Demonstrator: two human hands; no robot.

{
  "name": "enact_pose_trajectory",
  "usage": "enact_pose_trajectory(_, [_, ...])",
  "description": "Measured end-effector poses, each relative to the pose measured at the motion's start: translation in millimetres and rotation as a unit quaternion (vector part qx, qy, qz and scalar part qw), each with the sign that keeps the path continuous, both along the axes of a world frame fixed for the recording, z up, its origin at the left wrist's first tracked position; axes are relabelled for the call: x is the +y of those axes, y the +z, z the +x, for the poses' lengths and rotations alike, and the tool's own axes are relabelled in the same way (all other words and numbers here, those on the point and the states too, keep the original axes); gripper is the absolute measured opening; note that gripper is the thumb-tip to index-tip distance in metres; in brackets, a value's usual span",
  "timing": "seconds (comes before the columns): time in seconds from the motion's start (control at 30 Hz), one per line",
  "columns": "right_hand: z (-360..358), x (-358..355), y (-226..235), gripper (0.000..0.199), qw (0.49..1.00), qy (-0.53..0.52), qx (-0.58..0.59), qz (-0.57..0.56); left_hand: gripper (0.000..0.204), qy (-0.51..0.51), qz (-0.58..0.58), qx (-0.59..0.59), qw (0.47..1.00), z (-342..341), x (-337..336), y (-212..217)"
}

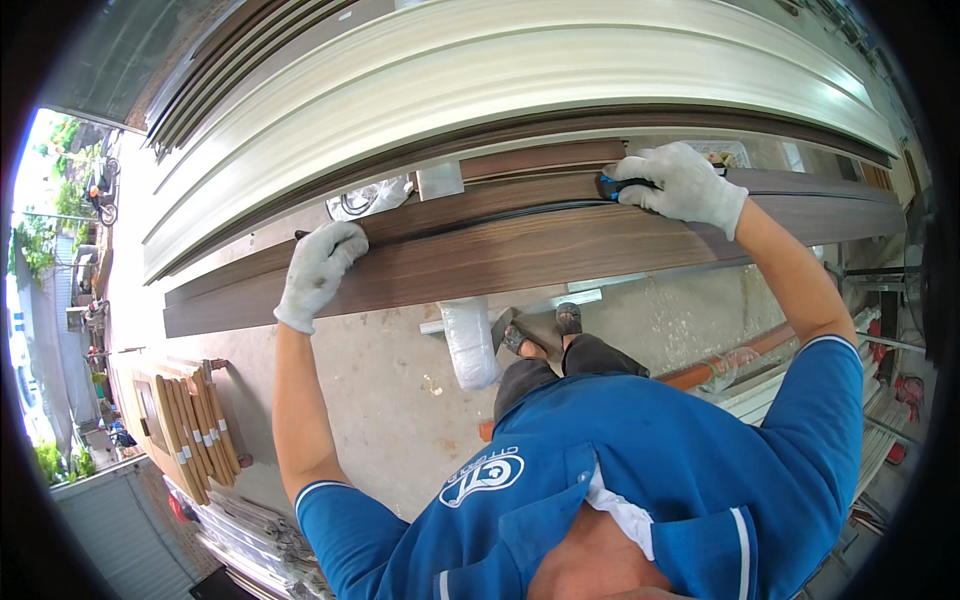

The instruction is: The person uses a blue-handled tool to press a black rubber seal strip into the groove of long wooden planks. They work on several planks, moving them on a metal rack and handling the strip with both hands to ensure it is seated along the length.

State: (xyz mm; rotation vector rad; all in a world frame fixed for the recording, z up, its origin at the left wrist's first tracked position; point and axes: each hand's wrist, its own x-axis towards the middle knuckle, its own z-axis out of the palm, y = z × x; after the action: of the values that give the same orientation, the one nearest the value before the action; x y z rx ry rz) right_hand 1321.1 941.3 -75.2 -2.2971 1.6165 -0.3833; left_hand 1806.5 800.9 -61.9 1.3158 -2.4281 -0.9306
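A long brown wood-grain board (520,253) lies crosswise in front of me on supports. Along it runs a thin black strip (510,212), bending gently between my two hands. My left hand (322,270), in a white work glove, is closed at the board's left part. A dark end pokes out by its fingertips, and the black strip leads toward that hand. My gloved right hand (685,188) is closed around a blue and black hand tool (612,187) at the strip's right part. The glove hides most of this tool, so its exact kind does not show.
Long cream panels (500,75) lie just beyond the board. A white wrapped roll (470,345) is below it, near my feet. Brown panels (185,425) stand stacked at the left. Long profiles and an orange tube (725,358) lie at the right.
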Motion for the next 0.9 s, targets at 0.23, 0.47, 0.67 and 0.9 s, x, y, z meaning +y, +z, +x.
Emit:
enact_pose_trajectory(0.23, [0,-1,0,0.028,1.000,0.007,0.005,0.011,0.021,0.067,-0.132,0.026,0.989,0,-2,-23])
enact_pose_trajectory(0.47, [10,-13,1,0.025,1.000,0.030,-0.001,0.004,0.016,0.070,-0.294,-0.003,0.953,-11,6,-59])
enact_pose_trajectory(0.67, [61,-46,-5,0.024,0.995,0.094,-0.010,-0.009,0.016,0.075,-0.266,0.018,0.961,-13,4,-56])
enact_pose_trajectory(0.9, [142,-93,4,0.022,0.986,0.157,0.033,0.033,0.018,0.081,-0.259,0.013,0.962,-12,2,-57])
